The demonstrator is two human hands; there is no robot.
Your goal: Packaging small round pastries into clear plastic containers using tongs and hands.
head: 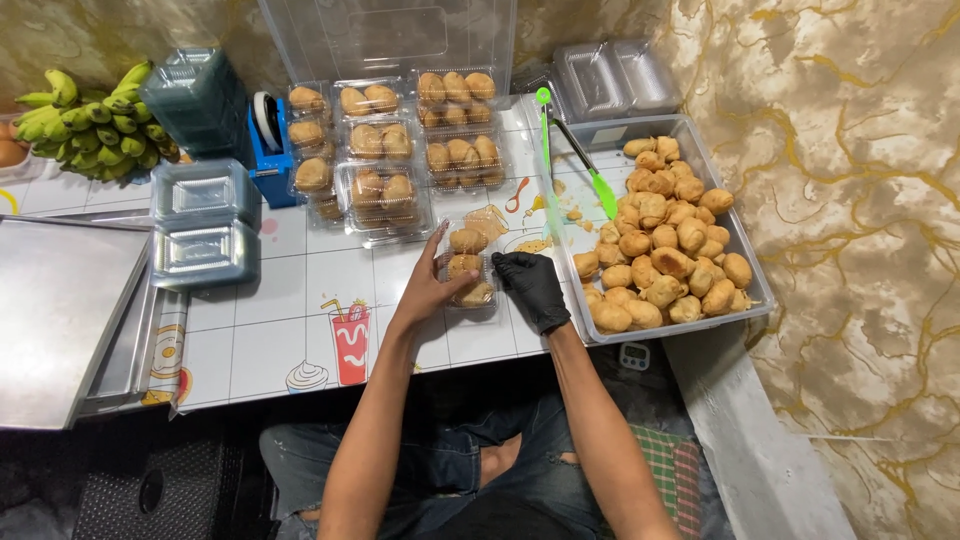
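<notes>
Three fried buns sit in a clear box (470, 268), steadied by the bare left hand (425, 290) and pressed by the gloved right hand (530, 285); the tray (745, 262) is kept close.

A white tiled counter (300, 300) printed with cartoon drinks and sweets stood against a wall (850, 200) of beige marble-look panelling veined in gold. The same veined pattern ran behind the counter along the top. A bare steel tray (60, 300) lay at the counter's left end. Below, a grey concrete ledge (750, 440) met a dark floor (100, 490). The light was bright and even.
</notes>
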